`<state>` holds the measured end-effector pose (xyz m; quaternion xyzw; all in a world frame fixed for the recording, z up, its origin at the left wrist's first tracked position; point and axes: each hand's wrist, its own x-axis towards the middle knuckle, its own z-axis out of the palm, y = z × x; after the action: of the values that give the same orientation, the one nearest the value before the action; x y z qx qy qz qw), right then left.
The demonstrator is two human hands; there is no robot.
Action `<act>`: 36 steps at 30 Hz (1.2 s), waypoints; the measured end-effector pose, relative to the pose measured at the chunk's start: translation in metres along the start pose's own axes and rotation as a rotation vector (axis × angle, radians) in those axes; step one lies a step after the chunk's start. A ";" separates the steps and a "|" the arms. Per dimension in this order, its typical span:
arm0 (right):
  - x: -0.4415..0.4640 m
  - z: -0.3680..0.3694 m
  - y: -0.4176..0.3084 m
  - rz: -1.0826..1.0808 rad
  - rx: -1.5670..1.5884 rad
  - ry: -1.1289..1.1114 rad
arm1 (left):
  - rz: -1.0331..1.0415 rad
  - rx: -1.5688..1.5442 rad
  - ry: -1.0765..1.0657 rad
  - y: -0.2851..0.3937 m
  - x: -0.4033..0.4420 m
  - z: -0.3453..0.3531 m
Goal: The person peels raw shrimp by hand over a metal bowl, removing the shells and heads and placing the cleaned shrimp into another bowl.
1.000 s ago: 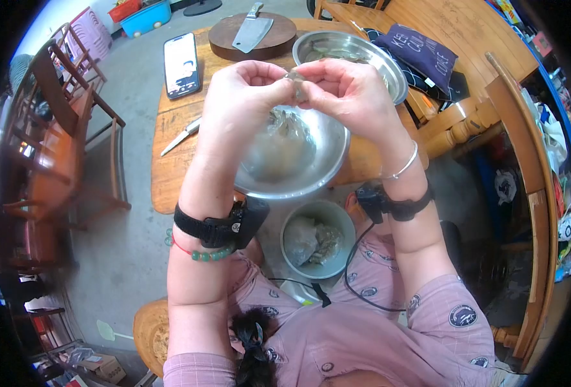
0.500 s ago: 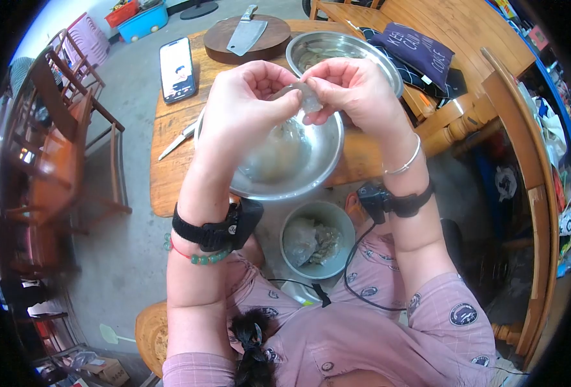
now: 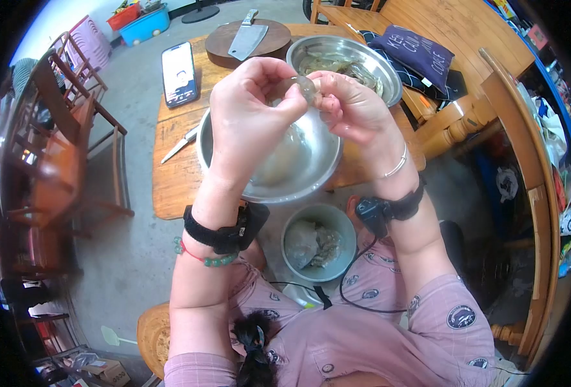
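A greyish, translucent shrimp [image 3: 306, 89] is held up between my two hands. My left hand [image 3: 250, 109] pinches it between thumb and fingers. The fingertips of my right hand [image 3: 356, 109] are closed on its other side, and my fingers hide part of it. Beneath my hands is a wide metal bowl [image 3: 324, 164] with a pale, wet heap inside, partly covered by my left hand. Beyond my right hand stands a second metal bowl [image 3: 392, 74] holding several grey-green shrimp [image 3: 337, 64].
A cleaver [image 3: 249, 40] lies on a round chopping board [image 3: 217, 45]. A phone [image 3: 179, 74] and a small knife [image 3: 180, 144] are at the left of the wooden table [image 3: 169, 193]. Below, a bucket [image 3: 292, 267] holds shells and a clear bag. A wooden bench [image 3: 485, 39] stands right.
My right hand has turned and shifted slightly right, its fingers now curled more. The shrimp looks darker and more upright between my fingertips. More of the shrimp in the far bowl now shows.
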<state>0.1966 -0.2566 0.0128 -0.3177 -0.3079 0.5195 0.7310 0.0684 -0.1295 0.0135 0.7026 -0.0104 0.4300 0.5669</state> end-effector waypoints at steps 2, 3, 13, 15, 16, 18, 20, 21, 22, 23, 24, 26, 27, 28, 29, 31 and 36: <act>-0.001 0.003 0.002 0.008 0.087 0.012 | -0.043 -0.074 0.054 0.004 -0.001 0.001; -0.001 0.003 0.004 0.005 0.121 0.024 | -0.041 -0.073 0.053 0.005 -0.002 0.002; -0.002 0.018 0.010 -0.216 -0.378 0.171 | -0.031 -0.119 0.219 0.009 0.009 -0.018; -0.002 0.030 0.013 -0.244 -0.442 0.264 | -0.096 -0.161 0.123 0.005 0.009 -0.018; 0.000 0.024 0.015 -0.271 -0.526 0.249 | -0.099 -0.164 0.122 0.002 0.009 -0.016; 0.002 0.019 0.013 -0.257 -0.620 0.221 | -0.085 -0.189 0.065 -0.003 0.009 -0.013; 0.003 0.022 0.012 -0.250 -0.593 0.203 | -0.102 -0.157 0.058 -0.003 0.009 -0.011; 0.004 0.024 0.011 -0.244 -0.564 0.183 | -0.119 -0.123 0.052 -0.003 0.008 -0.011; 0.003 0.026 0.009 -0.243 -0.562 0.184 | -0.121 -0.122 0.051 -0.003 0.008 -0.012; 0.003 0.028 0.007 -0.236 -0.565 0.179 | -0.141 -0.132 0.054 -0.003 0.008 -0.013; 0.002 0.029 0.007 -0.229 -0.568 0.175 | -0.162 -0.142 0.056 -0.004 0.008 -0.014; 0.002 0.029 0.010 -0.259 -0.722 0.197 | -0.168 -0.123 0.037 -0.005 0.008 -0.015; 0.001 0.030 0.012 -0.288 -0.880 0.215 | -0.172 -0.105 0.021 -0.005 0.008 -0.016; -0.001 0.031 0.012 -0.292 -0.910 0.254 | -0.173 -0.106 0.020 -0.006 0.008 -0.017; -0.002 0.031 0.013 -0.291 -0.910 0.255 | -0.217 -0.060 -0.032 -0.006 0.008 -0.017; -0.002 0.032 0.014 -0.326 -1.016 0.280 | -0.261 -0.015 -0.084 -0.006 0.008 -0.017; -0.005 0.037 0.012 -0.387 -1.191 0.296 | -0.305 0.161 -0.135 0.002 0.006 -0.016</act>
<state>0.1593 -0.2533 0.0250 -0.6761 -0.4913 0.0688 0.5448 0.0612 -0.1144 0.0183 0.7662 0.0928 0.2905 0.5657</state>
